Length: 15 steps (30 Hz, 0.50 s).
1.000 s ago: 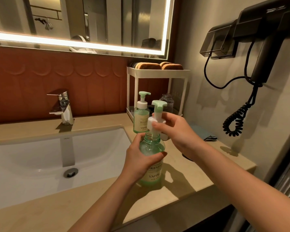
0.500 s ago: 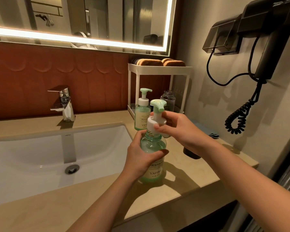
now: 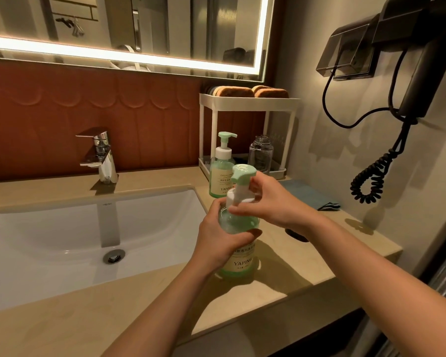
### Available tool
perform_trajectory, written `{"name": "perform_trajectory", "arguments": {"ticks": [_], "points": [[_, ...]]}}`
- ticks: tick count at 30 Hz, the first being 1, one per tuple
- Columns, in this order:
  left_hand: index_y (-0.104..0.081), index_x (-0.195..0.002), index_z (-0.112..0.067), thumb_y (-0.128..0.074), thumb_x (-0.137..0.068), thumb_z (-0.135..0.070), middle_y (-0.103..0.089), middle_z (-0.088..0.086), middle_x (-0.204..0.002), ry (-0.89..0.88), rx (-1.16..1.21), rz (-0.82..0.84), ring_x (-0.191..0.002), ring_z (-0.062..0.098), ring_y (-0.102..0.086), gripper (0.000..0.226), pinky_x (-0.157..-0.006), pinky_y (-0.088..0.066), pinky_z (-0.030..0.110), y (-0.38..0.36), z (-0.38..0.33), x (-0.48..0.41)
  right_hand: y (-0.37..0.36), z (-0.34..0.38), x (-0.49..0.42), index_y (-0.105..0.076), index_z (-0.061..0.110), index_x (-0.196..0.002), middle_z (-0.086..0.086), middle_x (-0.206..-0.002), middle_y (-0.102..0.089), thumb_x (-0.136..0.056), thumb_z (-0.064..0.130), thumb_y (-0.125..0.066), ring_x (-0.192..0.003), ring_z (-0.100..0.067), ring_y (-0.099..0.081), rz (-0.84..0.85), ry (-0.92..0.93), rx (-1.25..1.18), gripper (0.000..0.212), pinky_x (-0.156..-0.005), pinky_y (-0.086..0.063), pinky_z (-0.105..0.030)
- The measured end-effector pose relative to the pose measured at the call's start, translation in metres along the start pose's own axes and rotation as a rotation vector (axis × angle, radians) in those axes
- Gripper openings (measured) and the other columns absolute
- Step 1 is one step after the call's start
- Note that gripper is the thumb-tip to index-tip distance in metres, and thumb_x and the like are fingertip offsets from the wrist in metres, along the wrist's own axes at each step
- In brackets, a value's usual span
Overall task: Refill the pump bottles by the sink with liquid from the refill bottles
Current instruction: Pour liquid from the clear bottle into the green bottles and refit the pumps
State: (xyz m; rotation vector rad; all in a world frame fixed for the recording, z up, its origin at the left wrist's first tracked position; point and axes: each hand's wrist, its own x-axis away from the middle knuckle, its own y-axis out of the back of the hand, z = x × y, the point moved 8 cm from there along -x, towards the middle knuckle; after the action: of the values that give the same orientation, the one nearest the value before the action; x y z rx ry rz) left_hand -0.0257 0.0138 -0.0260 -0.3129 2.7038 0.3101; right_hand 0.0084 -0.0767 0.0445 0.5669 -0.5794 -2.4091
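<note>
Left hand (image 3: 218, 239) wraps fingers round green bottle (image 3: 240, 249), upright near counter (image 3: 327, 256) front edge, right of sink (image 3: 70, 243). Right hand (image 3: 273, 202) fingers clamp white pump (image 3: 238, 188) collar on bottle neck. Second pump bottle (image 3: 221, 167) behind, beside rack (image 3: 247, 100).

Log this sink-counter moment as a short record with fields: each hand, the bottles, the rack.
left hand: grips the body of the clear green pump bottle standing on the beige counter
right hand: holds that bottle's white pump collar at the neck
second green pump bottle: upright behind, pump on
clear capless bottle: lower shelf of the white rack
rack top: two brown sponges
</note>
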Motion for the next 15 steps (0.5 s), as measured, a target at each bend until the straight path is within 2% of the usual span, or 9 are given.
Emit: {"name": "perform_trajectory", "arguments": {"ticks": [2, 4, 6, 8, 10, 11, 13, 15], "points": [[-0.045, -0.113, -0.038, -0.079, -0.057, -0.032, -0.059, -0.018, -0.101, 0.005, -0.012, 0.0, -0.093, 0.003, -0.06, 0.065, -0.071, -0.047, 0.017, 0.0, 0.001, 0.0, -0.007, -0.003, -0.004, -0.042, 0.028, -0.127, 0.006, -0.12, -0.056, -0.069, 0.031, -0.078, -0.113, -0.011, -0.053, -0.012, -0.031, 0.015, 0.068, -0.095, -0.047, -0.036], [-0.044, -0.106, -0.045, -0.081, -0.061, -0.026, -0.058, -0.02, -0.1, 0.015, -0.015, 0.001, -0.094, 0.001, -0.059, 0.061, -0.071, -0.046, 0.015, -0.001, 0.004, 0.0, -0.015, -0.004, -0.006, -0.041, 0.03, -0.123, 0.008, -0.114, -0.054, -0.072, 0.035, -0.076, -0.108, -0.011, -0.053, -0.016, -0.023, -0.003, 0.063, -0.088, -0.047, -0.029], [-0.044, -0.105, -0.044, -0.081, -0.061, -0.025, -0.059, -0.018, -0.1, 0.023, -0.009, 0.004, -0.095, 0.004, -0.059, 0.06, -0.073, -0.047, 0.018, -0.001, 0.006, -0.001, -0.02, -0.004, -0.005, -0.039, 0.036, -0.12, 0.011, -0.114, -0.053, -0.072, 0.044, -0.069, -0.107, -0.008, -0.053, 0.011, -0.021, -0.058, 0.057, -0.083, -0.045, -0.02], [-0.045, -0.109, -0.039, -0.081, -0.06, -0.029, -0.058, -0.019, -0.101, 0.015, -0.018, 0.006, -0.095, 0.003, -0.058, 0.062, -0.075, -0.046, 0.019, -0.001, 0.005, -0.002, -0.023, -0.007, -0.001, -0.038, 0.041, -0.126, 0.017, -0.123, -0.047, -0.077, 0.049, -0.055, -0.113, -0.002, -0.045, 0.092, -0.053, -0.177, 0.052, -0.09, -0.038, -0.017], [-0.044, -0.114, -0.036, -0.081, -0.059, -0.033, -0.056, -0.022, -0.103, 0.011, -0.026, 0.014, -0.096, 0.001, -0.056, 0.066, -0.075, -0.044, 0.017, -0.001, 0.003, -0.002, -0.021, -0.014, 0.005, -0.035, 0.041, -0.136, 0.017, -0.135, -0.038, -0.091, 0.042, -0.043, -0.121, 0.0, -0.034, 0.16, -0.088, -0.225, 0.046, -0.098, -0.025, -0.02], [-0.043, -0.115, -0.036, -0.08, -0.059, -0.035, -0.055, -0.022, -0.103, 0.011, -0.026, 0.018, -0.096, 0.001, -0.055, 0.067, -0.075, -0.043, 0.017, -0.001, 0.003, -0.002, -0.019, -0.016, 0.008, -0.036, 0.04, -0.137, 0.018, -0.137, -0.038, -0.095, 0.034, -0.041, -0.122, 0.002, -0.035, 0.177, -0.085, -0.22, 0.043, -0.098, -0.025, -0.018], [-0.044, -0.116, -0.034, -0.079, -0.059, -0.034, -0.056, -0.02, -0.105, 0.011, -0.019, 0.027, -0.098, 0.003, -0.056, 0.067, -0.077, -0.044, 0.018, -0.001, 0.003, -0.002, -0.014, -0.013, 0.011, -0.044, 0.034, -0.132, 0.019, -0.131, -0.048, -0.096, 0.024, -0.045, -0.115, 0.009, -0.046, 0.177, -0.045, -0.183, 0.038, -0.091, -0.036, -0.008], [-0.044, -0.117, -0.032, -0.081, -0.062, -0.028, -0.057, -0.017, -0.106, 0.009, -0.014, 0.038, -0.099, 0.005, -0.056, 0.065, -0.079, -0.046, 0.02, -0.002, 0.003, -0.003, -0.006, -0.006, 0.01, -0.057, 0.027, -0.119, 0.015, -0.118, -0.06, -0.09, 0.02, -0.056, -0.108, 0.004, -0.056, 0.099, 0.002, -0.126, 0.03, -0.087, -0.046, -0.012]]}}
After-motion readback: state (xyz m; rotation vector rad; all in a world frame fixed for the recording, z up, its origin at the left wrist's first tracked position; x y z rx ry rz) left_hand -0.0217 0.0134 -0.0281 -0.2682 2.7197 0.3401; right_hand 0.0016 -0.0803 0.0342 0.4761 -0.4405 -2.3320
